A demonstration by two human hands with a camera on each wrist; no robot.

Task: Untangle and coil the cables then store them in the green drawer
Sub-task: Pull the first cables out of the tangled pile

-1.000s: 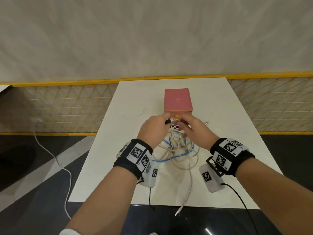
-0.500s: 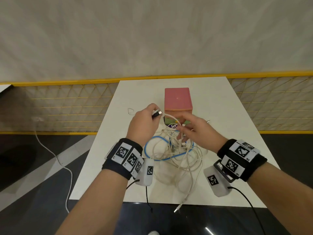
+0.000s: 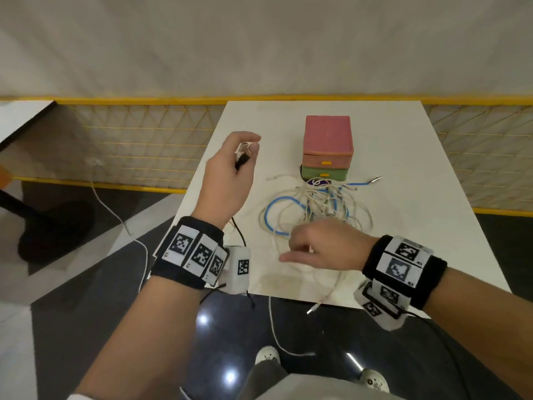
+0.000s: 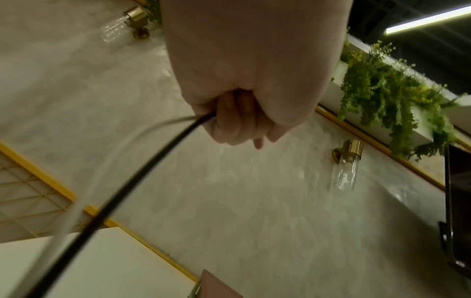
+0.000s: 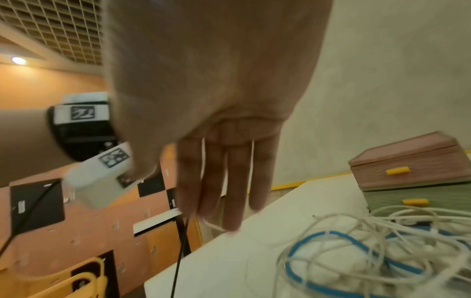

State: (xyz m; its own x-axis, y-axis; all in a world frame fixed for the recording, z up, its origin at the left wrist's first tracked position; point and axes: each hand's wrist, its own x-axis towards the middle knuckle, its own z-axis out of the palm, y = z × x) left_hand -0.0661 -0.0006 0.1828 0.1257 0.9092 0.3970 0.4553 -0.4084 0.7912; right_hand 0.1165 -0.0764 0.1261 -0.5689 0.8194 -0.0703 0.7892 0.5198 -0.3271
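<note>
A tangle of white and blue cables (image 3: 317,206) lies on the white table (image 3: 403,197) in front of a small drawer box. The green drawer (image 3: 324,172) is the lower one, closed, with a yellow handle; the right wrist view shows it (image 5: 418,201) behind the tangle (image 5: 356,252). My left hand (image 3: 245,151) is raised left of the box and grips a black plug and a white plug. A black cable (image 4: 153,171) and a pale one trail from its fist. My right hand (image 3: 291,252) hovers at the near side of the tangle. Its fingers (image 5: 229,191) are almost straight, tips by a white strand.
A pink box top (image 3: 328,134) and pink drawer sit above the green one. White cable ends hang over the table's front edge (image 3: 314,307). Another white cable (image 3: 121,220) runs across the floor on the left. A yellow mesh railing (image 3: 129,145) stands behind. My shoes are below.
My left hand has pulled the plugs up and to the left, away from the drawers. My right hand has drawn back to the near side of the tangle, which is now uncovered.
</note>
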